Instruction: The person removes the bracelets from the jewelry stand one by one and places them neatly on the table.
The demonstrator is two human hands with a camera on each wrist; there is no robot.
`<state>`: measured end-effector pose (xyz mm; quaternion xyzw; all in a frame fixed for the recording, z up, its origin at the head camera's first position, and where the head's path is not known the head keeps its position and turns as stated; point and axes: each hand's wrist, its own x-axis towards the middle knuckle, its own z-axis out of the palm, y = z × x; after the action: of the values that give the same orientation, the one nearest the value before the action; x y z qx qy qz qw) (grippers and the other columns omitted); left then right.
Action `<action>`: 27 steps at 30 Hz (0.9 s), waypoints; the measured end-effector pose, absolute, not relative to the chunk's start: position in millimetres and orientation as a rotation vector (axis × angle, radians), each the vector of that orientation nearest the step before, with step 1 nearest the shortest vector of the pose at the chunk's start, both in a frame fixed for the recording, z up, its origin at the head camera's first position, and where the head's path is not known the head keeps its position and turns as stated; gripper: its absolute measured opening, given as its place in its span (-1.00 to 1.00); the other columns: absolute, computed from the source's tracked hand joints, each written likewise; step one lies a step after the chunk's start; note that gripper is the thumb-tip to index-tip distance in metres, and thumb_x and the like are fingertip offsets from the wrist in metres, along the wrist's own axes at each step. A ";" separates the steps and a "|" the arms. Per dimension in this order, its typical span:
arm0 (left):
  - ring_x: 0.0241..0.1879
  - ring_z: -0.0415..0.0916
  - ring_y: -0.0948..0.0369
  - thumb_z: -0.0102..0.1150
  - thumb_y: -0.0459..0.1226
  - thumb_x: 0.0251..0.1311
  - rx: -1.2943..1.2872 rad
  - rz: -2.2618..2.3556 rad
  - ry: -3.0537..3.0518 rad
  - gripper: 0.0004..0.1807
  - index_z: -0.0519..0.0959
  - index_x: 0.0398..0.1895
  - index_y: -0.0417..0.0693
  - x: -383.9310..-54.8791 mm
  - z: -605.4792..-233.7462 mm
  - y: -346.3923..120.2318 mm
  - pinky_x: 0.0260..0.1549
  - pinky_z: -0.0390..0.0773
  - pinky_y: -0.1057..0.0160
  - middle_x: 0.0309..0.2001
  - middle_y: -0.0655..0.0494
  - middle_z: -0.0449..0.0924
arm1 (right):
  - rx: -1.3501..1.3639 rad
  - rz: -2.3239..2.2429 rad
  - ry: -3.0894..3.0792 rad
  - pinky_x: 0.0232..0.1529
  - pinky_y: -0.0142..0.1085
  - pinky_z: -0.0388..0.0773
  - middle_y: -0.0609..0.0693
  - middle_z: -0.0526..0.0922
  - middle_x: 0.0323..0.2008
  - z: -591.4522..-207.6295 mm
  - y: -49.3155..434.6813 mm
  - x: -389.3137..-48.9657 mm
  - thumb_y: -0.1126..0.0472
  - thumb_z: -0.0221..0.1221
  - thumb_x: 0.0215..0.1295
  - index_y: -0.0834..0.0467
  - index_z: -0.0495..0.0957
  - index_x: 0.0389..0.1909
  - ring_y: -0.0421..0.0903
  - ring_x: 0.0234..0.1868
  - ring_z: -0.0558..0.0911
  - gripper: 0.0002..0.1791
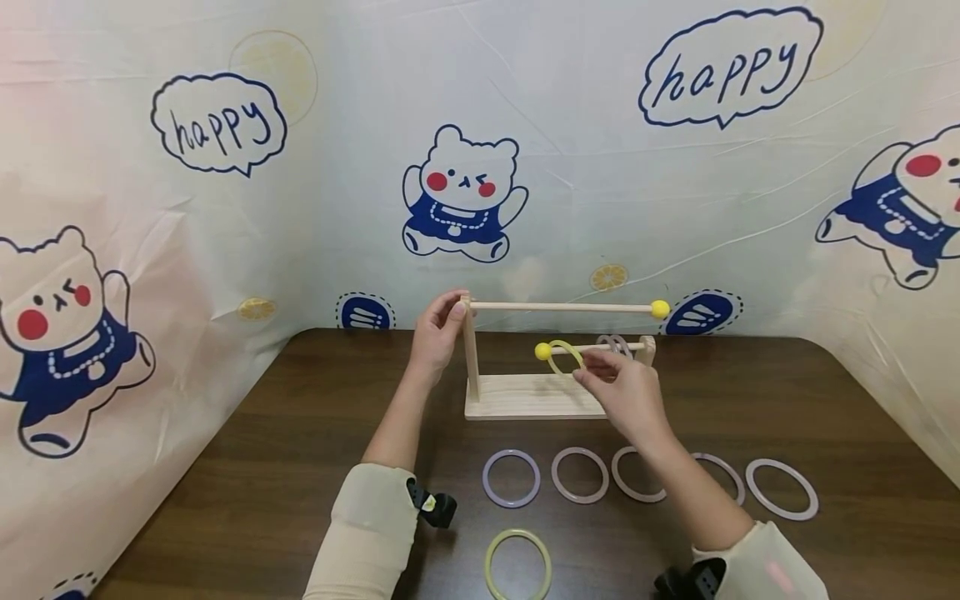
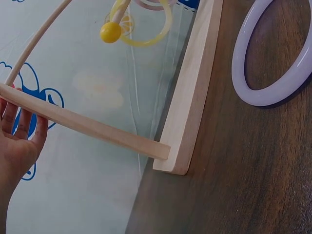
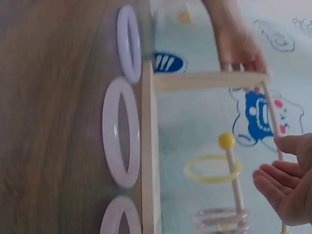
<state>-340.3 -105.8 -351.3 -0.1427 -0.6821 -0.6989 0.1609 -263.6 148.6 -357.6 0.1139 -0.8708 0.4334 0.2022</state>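
My left hand (image 1: 437, 335) grips the top of the tall post of a wooden stand (image 1: 540, 400), with the fingers round the back of it. A yellow ring (image 3: 212, 180) hangs on the stand's lower rod, just behind its yellow ball end (image 3: 226, 141). Beside that ring is my right hand (image 3: 287, 190), its fingers fairly straight and the thumb apart; the right wrist view shows a gap between hand and ring. Further along the same rod hang pale purple rings (image 3: 214, 213). The upper rod (image 1: 562, 307) has a yellow ball at its right end and carries no rings.
On the dark wooden table (image 1: 300, 467) a row of rings lies before the stand, from a lilac ring (image 1: 511, 453) through a pinkish ring (image 1: 580, 451) to a whitish ring (image 1: 772, 462). A yellow-green ring (image 1: 517, 532) lies nearer. A printed cloth (image 1: 585, 167) hangs behind.
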 end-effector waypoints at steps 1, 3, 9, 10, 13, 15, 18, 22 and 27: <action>-0.17 0.51 0.18 -0.02 -0.28 0.33 -0.407 -1.996 -1.947 -0.67 0.45 0.06 -0.30 -340.7 -351.5 -105.8 -0.15 0.47 0.28 -0.15 -0.01 0.53 | 0.310 1.186 -2.420 -0.28 -0.15 0.58 0.18 0.67 -0.29 -358.0 149.5 -266.3 0.27 0.32 0.08 0.35 0.59 -0.13 0.05 -0.27 0.66 -0.66; -0.17 0.51 0.18 -0.02 -0.28 0.33 -0.408 -1.997 -1.946 -0.67 0.45 0.07 -0.30 -341.4 -351.8 -106.0 -0.15 0.48 0.29 -0.15 -0.01 0.53 | 0.291 1.139 -2.419 -0.28 -0.13 0.58 0.20 0.66 -0.28 -358.9 151.3 -271.0 0.25 0.32 0.08 0.35 0.59 -0.13 0.06 -0.27 0.66 -0.65; -0.14 0.51 0.14 -0.03 -0.27 0.33 -0.409 -1.983 -1.962 -0.65 0.44 0.08 -0.32 -341.7 -353.3 -106.5 -0.16 0.46 0.30 -0.12 -0.05 0.53 | 0.248 1.106 -2.486 -0.26 -0.10 0.56 0.19 0.67 -0.27 -365.9 153.6 -282.7 0.23 0.30 0.11 0.35 0.59 -0.12 0.07 -0.25 0.66 -0.65; -0.13 0.51 0.12 -0.03 -0.27 0.33 -0.409 -1.982 -1.962 -0.65 0.44 0.08 -0.32 -341.6 -353.5 -106.6 -0.16 0.46 0.30 -0.11 -0.05 0.53 | 0.246 1.106 -2.498 -0.26 -0.10 0.55 0.18 0.67 -0.27 -367.2 153.6 -284.4 0.22 0.30 0.12 0.34 0.59 -0.12 0.07 -0.25 0.66 -0.66; -0.10 0.51 0.08 -0.03 -0.26 0.33 -0.409 -1.978 -1.963 -0.65 0.44 0.08 -0.31 -341.8 -354.1 -106.8 -0.16 0.46 0.31 -0.10 -0.06 0.53 | 0.242 1.115 -2.522 -0.27 -0.10 0.55 0.16 0.67 -0.29 -370.2 153.4 -289.2 0.21 0.29 0.13 0.33 0.60 -0.14 0.05 -0.26 0.66 -0.67; -0.10 0.50 0.06 -0.03 -0.27 0.33 -0.410 -1.980 -1.958 -0.66 0.44 0.08 -0.30 -341.9 -354.3 -106.9 -0.17 0.47 0.31 -0.11 -0.06 0.52 | 0.243 1.121 -2.527 -0.28 -0.10 0.55 0.16 0.67 -0.30 -371.6 153.2 -291.6 0.20 0.29 0.13 0.33 0.61 -0.15 0.05 -0.27 0.66 -0.68; -0.11 0.50 0.07 -0.02 -0.27 0.33 -0.413 -1.977 -1.957 -0.66 0.45 0.08 -0.29 -341.6 -354.2 -106.8 -0.18 0.47 0.31 -0.11 -0.08 0.52 | 0.252 1.116 -2.527 -0.28 -0.10 0.54 0.16 0.67 -0.31 -373.3 152.7 -294.9 0.22 0.29 0.13 0.33 0.62 -0.17 0.06 -0.28 0.65 -0.70; -0.13 0.51 0.11 -0.03 -0.27 0.34 -0.425 -1.971 -1.955 -0.66 0.44 0.08 -0.30 -340.7 -353.8 -106.4 -0.19 0.46 0.30 -0.10 -0.11 0.52 | 0.257 1.094 -2.536 -0.28 -0.09 0.53 0.13 0.68 -0.33 -375.8 151.9 -298.1 0.22 0.28 0.13 0.30 0.64 -0.21 0.05 -0.30 0.65 -0.74; -0.15 0.52 0.14 -0.03 -0.29 0.34 -0.425 -1.972 -1.945 -0.67 0.44 0.07 -0.31 -340.3 -353.1 -105.7 -0.18 0.47 0.31 -0.12 -0.08 0.52 | 0.232 1.073 -2.553 -0.34 -0.10 0.51 0.09 0.69 -0.40 -379.5 150.9 -300.5 0.22 0.28 0.12 0.26 0.68 -0.27 0.02 -0.35 0.65 -0.80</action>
<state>-340.3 -105.7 -353.1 -0.1494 -0.6842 -0.6935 0.1689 -300.5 150.9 -379.5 0.0822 -0.9037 0.3796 0.1804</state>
